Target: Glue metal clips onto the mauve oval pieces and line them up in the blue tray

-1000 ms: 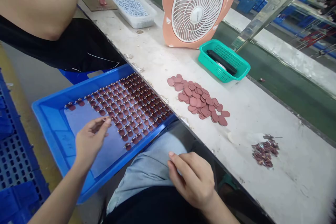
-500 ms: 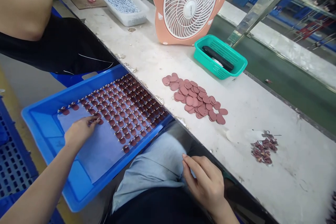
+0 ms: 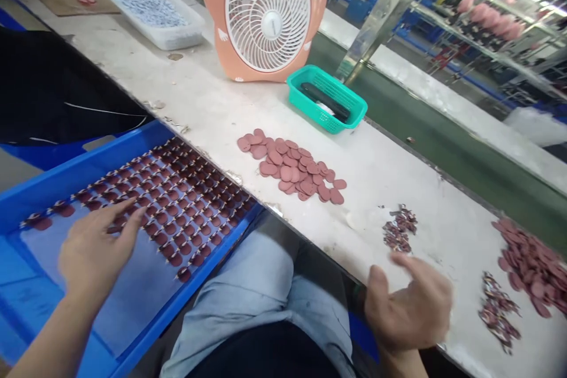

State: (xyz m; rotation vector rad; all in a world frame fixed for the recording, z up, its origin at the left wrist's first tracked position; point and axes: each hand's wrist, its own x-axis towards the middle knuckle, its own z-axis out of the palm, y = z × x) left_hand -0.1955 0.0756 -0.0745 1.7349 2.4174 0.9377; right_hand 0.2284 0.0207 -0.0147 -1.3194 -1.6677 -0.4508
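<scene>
At far left, a co-worker's black shirt [image 3: 57, 88] fills the frame's edge beside a blue plastic tray [image 3: 88, 172] that rests on our lap, its floor lined with a pale lilac sheet [image 3: 119, 307]. On that sheet, close-set diagonal rows of small maroon rounded tabs [image 3: 186, 207], each with a metallic fitting, cover the far part, while the near part shows bare. Our left hand [image 3: 95, 254] hangs open above the rows, fingers spread and holding nothing (blur makes it hard to say whether the fingertips touch the nearest tabs). Below the tray's edge lies our leg in pale denim jeans [image 3: 261, 283].

On the white workbench [image 3: 199, 112] ahead sit a white plastic tub of small blue-and-white parts [image 3: 150, 12], a peach-coloured desk fan [image 3: 268, 20] and a teal mesh basket [image 3: 330, 121] holding a black object [image 3: 325, 101]. A loose pile of pink discs [image 3: 290, 168] lies just in front of the basket. Our right hand [image 3: 410, 301], open and empty, its fingers loosely curved, hovers at the bench edge, near a small heap of dark patterned scraps [image 3: 398, 229]. Further right lie a second heap of scraps [image 3: 496, 313] and more pink discs [image 3: 531, 271].
</scene>
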